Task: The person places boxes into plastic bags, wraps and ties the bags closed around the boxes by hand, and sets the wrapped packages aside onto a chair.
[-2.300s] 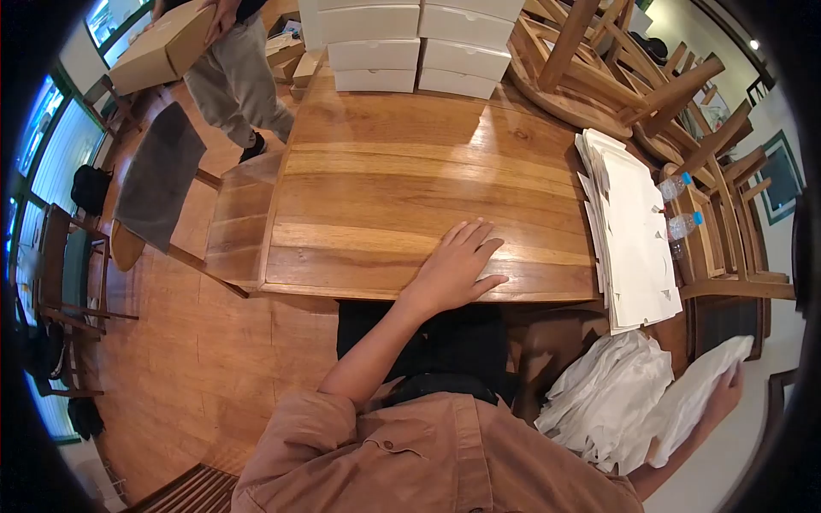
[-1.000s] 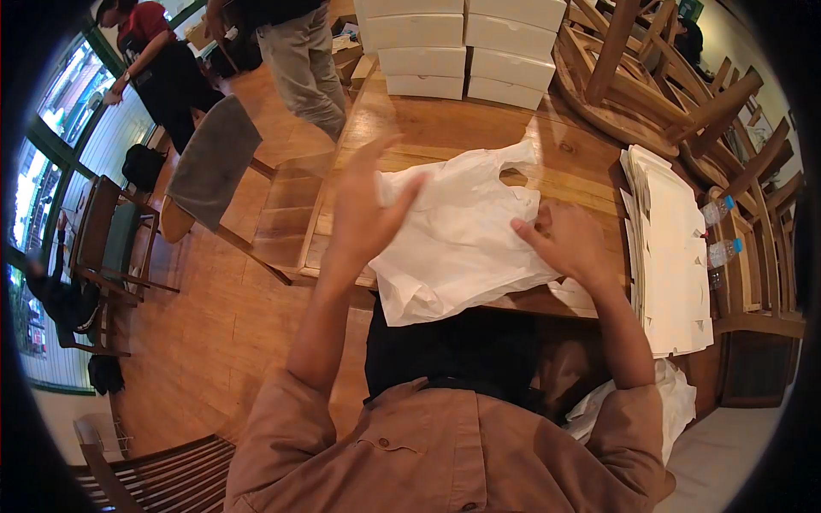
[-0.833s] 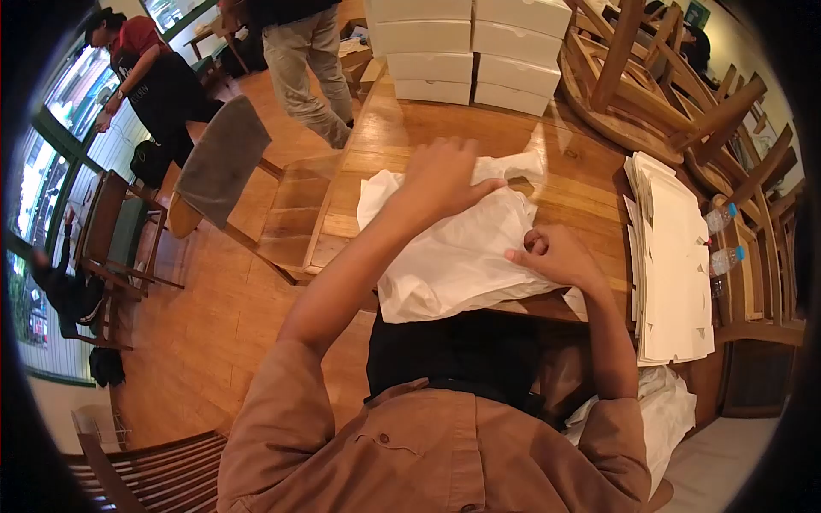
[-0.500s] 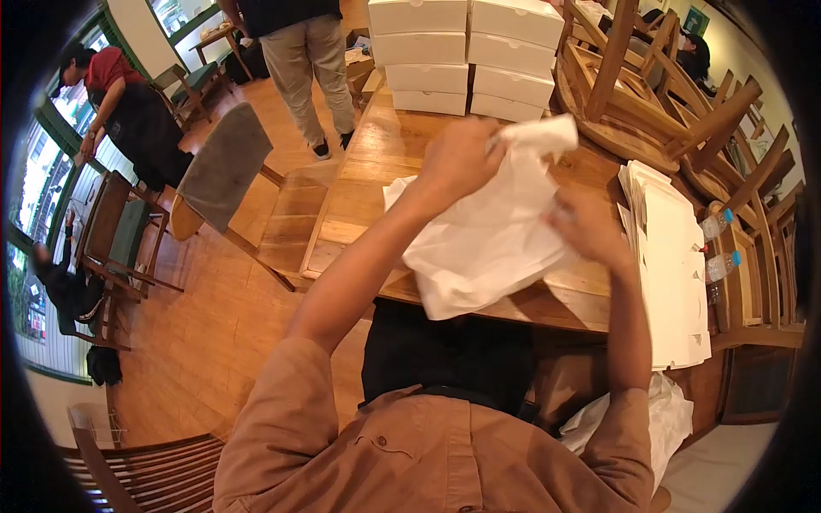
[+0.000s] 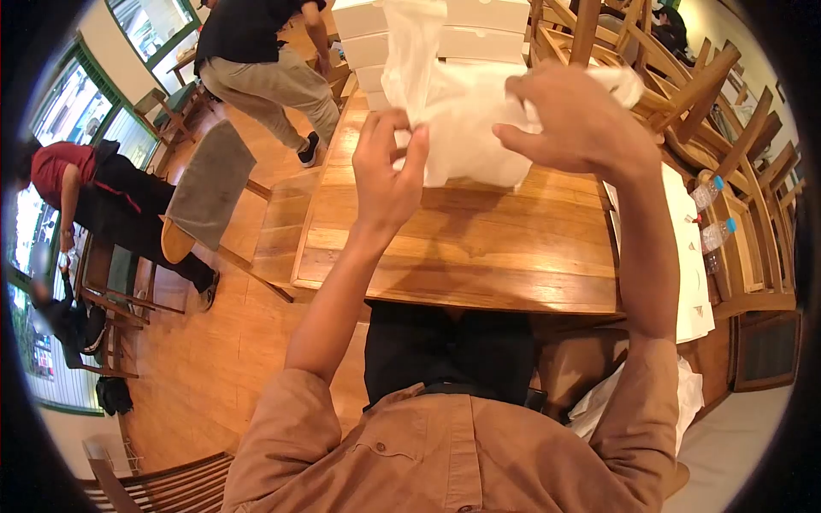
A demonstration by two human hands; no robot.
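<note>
A white plastic bag [image 5: 479,128] is spread out in the air over the far half of the wooden table [image 5: 462,248], in front of the stacked white boxes [image 5: 487,43]. My left hand [image 5: 389,162] pinches the bag's near left edge, thumb against the fingers. On the other side my right hand [image 5: 573,120] is at the bag's right part, thumb and fingers apart, with the fingertips against the white plastic; whether they grip it is hard to make out.
Flat white cardboard sheets [image 5: 688,256] lie along the table's right edge, beside plastic bottles [image 5: 717,232] and upturned wooden chairs [image 5: 735,154]. More white bags [image 5: 688,393] are at the lower right. A chair [image 5: 209,192] and two people [image 5: 265,77] are on the left.
The bag has risen and moved away toward the white boxes, opening out wider. My left hand has shifted left, my right hand forward and up. The person in grey trousers now bends over.
</note>
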